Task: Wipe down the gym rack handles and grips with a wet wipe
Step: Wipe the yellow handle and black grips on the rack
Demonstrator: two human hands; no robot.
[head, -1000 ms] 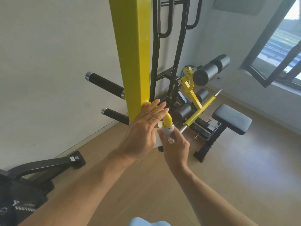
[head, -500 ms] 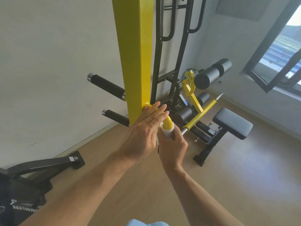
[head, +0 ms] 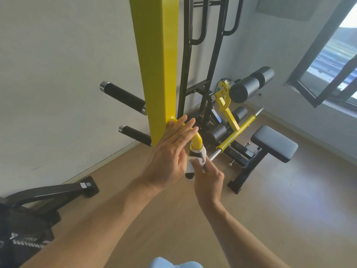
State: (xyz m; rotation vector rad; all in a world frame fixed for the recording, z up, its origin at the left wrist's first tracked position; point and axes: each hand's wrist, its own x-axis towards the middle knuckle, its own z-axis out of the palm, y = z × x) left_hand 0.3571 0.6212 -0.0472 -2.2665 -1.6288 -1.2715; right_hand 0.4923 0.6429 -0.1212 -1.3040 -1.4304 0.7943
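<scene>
Bright daylight enters from the window (head: 332,60) at right; wide-angle bending at edges, slight softness.

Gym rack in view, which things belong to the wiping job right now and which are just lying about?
In the job: wet wipe, black grip on the yellow handle, right hand wiping, left hand open against the yellow post.
Lying about: bench seat, foam rollers, window.

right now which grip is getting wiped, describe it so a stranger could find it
Start at the tall yellow post. A yellow tube curves off its lower right side and ends in a short black grip pointing down. Unlike the two bare black pegs left of the post, it has a white wipe wrapped round it under the right hand.
</scene>
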